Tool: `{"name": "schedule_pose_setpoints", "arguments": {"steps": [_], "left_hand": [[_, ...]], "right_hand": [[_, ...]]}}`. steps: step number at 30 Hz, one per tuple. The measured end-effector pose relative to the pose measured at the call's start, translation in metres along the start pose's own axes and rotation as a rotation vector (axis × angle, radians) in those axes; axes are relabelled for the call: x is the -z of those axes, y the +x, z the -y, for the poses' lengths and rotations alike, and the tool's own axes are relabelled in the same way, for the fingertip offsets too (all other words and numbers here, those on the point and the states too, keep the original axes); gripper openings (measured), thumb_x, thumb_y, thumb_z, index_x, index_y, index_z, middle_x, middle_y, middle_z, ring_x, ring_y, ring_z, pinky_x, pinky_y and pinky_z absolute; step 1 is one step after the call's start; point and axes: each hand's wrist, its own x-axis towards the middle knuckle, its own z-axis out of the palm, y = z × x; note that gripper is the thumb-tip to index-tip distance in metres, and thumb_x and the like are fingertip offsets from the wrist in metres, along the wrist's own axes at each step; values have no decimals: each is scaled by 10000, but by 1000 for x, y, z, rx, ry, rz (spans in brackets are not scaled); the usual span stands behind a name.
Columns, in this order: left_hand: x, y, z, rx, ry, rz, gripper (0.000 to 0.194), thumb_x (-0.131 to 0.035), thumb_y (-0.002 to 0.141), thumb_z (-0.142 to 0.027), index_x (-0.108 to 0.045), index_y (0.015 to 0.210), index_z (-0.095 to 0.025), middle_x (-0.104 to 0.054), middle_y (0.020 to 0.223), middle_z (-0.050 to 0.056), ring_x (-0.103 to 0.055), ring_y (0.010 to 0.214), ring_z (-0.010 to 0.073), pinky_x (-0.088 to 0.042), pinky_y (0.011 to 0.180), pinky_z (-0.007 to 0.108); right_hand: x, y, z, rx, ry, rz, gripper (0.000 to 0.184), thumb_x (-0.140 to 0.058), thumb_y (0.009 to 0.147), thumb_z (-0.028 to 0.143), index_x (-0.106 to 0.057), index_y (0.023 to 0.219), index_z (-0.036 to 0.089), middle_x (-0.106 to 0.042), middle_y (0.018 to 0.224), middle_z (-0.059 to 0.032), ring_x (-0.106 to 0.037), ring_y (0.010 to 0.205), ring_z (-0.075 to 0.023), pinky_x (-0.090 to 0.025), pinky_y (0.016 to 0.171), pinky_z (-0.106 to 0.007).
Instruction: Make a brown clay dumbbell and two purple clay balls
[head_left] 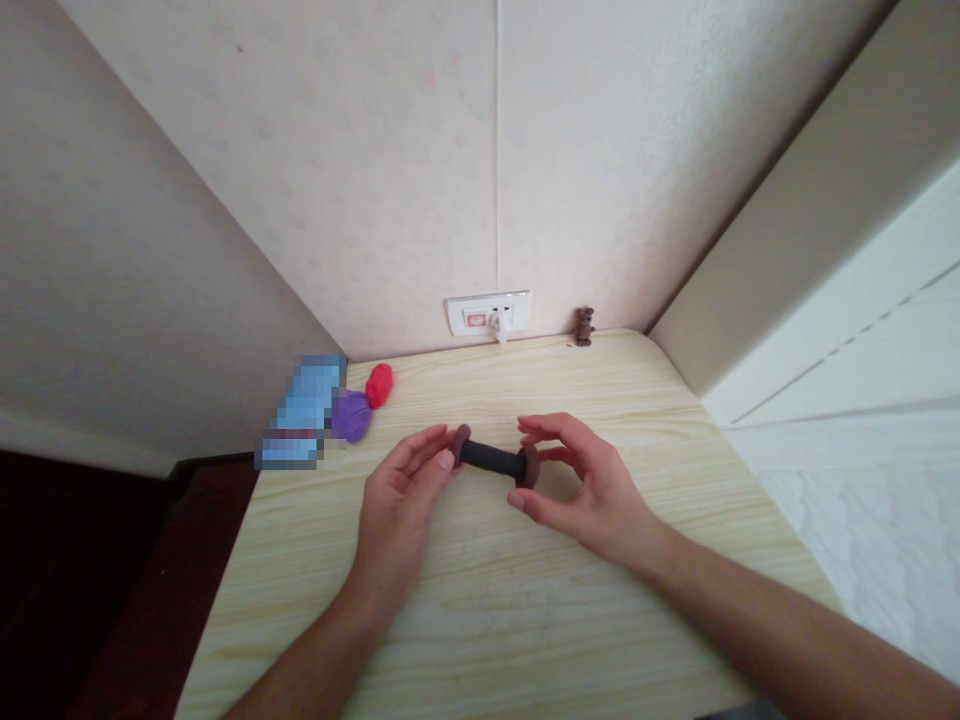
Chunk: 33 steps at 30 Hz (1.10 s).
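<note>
Black and straight, a short stick (491, 460) with round brown discs (532, 467) on both ends is over the middle of the pale, wood-patterned worktop (487, 620), and the left hand (399, 500) pinches its left end. The right hand (600, 495) is spread wide around the other end, but I cannot tell if it touches. Behind the left hand are a purple lump (350, 416) and a bright red lump (380, 384), and a little brown bear (584, 327) stands at the back.
</note>
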Motion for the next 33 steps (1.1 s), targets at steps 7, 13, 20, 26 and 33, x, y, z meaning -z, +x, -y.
{"name": "schedule_pose_setpoints", "arguments": {"steps": [7,13,20,26,33], "left_hand": [[-1,1,-1,-2,-108,-60,285,-781,820,-283,-723,1070,-159,-745,1207,108,-654,1235,264,-515,1085,444],[3,2,4,-69,52,-6,312,-776,827,-348,-715,1085,-184,-744,1217,89,-686,1161,241,-544,1039,408],[4,-2,-7,-216,321,74,299,-680,900,-398,-729,1110,-191,-773,1143,75,-710,1067,212,-530,1025,350],[-5,-2,-18,-253,353,121,369,-681,884,-401,-733,1176,-182,-751,1216,92,-684,1147,261,-506,1071,428],[-29,-14,-39,-344,340,138,400,-689,877,-368,-721,1231,-184,-719,1289,92,-650,1221,269,-476,1109,446]], "right_hand": [[-4,1,-11,-128,156,1,560,-848,754,263,-601,1256,244,-652,1263,-100,-718,1044,-222,-635,937,-407],[-1,5,-14,-210,318,-71,455,-871,735,268,-640,1127,254,-703,1178,-53,-736,1005,-195,-626,943,-367],[8,14,-14,-196,363,-123,354,-864,750,302,-685,1044,220,-728,1105,-60,-742,990,-203,-617,963,-391],[17,15,-3,-14,301,-178,282,-811,812,292,-760,1084,238,-694,1147,-72,-710,1073,-220,-614,1004,-415],[32,3,22,121,247,-199,296,-739,881,269,-753,1175,305,-678,1220,-71,-678,1138,-217,-603,1024,-415]]}}
